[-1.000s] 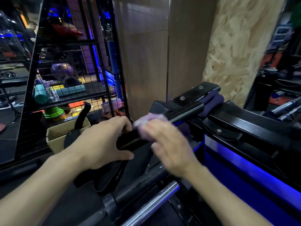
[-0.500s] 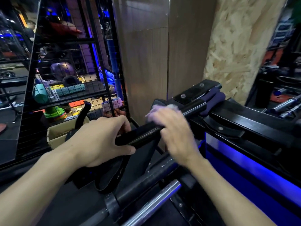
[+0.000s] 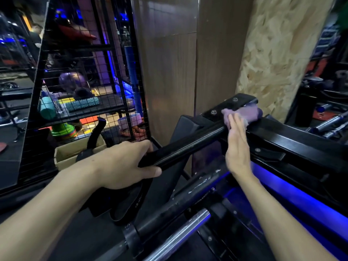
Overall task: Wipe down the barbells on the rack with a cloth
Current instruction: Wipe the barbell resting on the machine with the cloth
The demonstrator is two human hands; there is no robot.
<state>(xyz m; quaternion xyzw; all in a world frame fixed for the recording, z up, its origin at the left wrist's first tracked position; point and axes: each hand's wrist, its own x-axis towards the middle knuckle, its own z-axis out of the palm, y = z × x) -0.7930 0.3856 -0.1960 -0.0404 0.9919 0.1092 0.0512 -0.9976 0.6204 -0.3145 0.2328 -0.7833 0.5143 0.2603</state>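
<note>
A black barbell sleeve [image 3: 190,146] slants from lower left to upper right across the black rack [image 3: 293,140]. My left hand [image 3: 122,164] grips the sleeve's near end, thumb underneath. My right hand [image 3: 236,146] lies with straight fingers along the bar, pressing a pale purple cloth [image 3: 243,114] against the bar's far end, where it meets the rack's bolted bracket [image 3: 231,106]. Lower down lie a second dark bar [image 3: 180,206] and a chrome bar [image 3: 180,236].
A black wire-mesh storage cage [image 3: 90,76] with rollers, balls and cones stands at the left. A wood-panelled column [image 3: 188,63] and a chipboard wall [image 3: 278,53] rise behind the rack. A beige bin [image 3: 75,153] sits by the cage. More chrome bars [image 3: 331,123] lie at the right.
My right hand has slid the cloth up the bar, away from my left hand, to the far end by the bracket. My left hand keeps its grip on the near end.
</note>
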